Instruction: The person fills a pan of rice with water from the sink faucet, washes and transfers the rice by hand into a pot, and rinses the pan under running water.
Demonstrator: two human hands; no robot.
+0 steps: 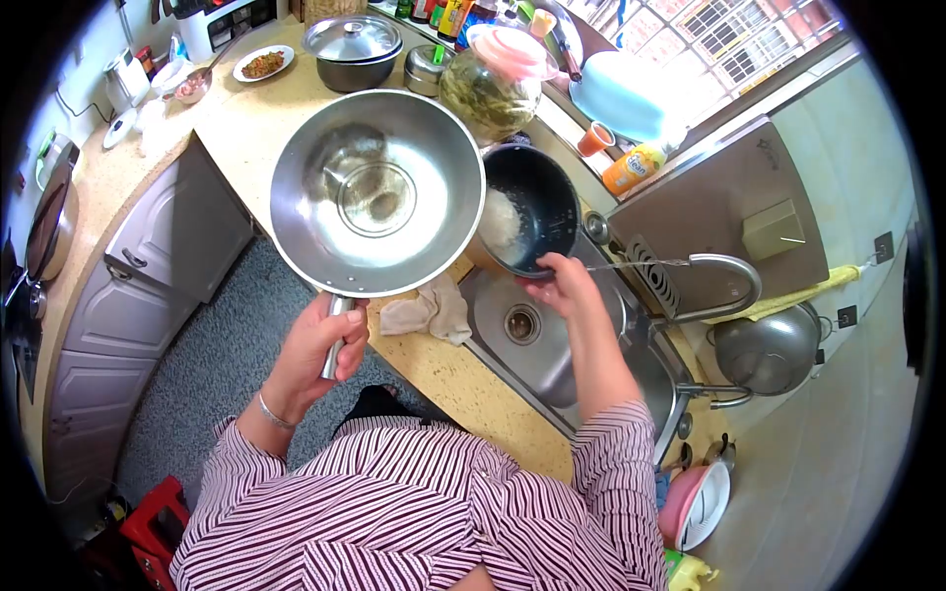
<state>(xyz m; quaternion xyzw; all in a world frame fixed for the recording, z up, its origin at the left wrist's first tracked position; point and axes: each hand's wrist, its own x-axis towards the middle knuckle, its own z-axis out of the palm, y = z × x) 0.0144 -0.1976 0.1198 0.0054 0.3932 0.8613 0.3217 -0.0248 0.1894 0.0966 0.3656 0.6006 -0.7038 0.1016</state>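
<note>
My left hand is wrapped round the handle of a steel wok. The wok is tilted toward the camera and looks empty apart from bright reflections. My right hand grips the near rim of a dark pot, which leans at the far edge of the sink. A whitish mass lies at the pot's left side; I cannot make out what it is. A thin stream of water runs from the curved faucet toward the pot. A beige cloth lies beside the sink.
On the counter stand a lidded pot, a plate of food and a large glass jar. An orange bottle is near the window. A colander hangs at right. A red stool stands at lower left.
</note>
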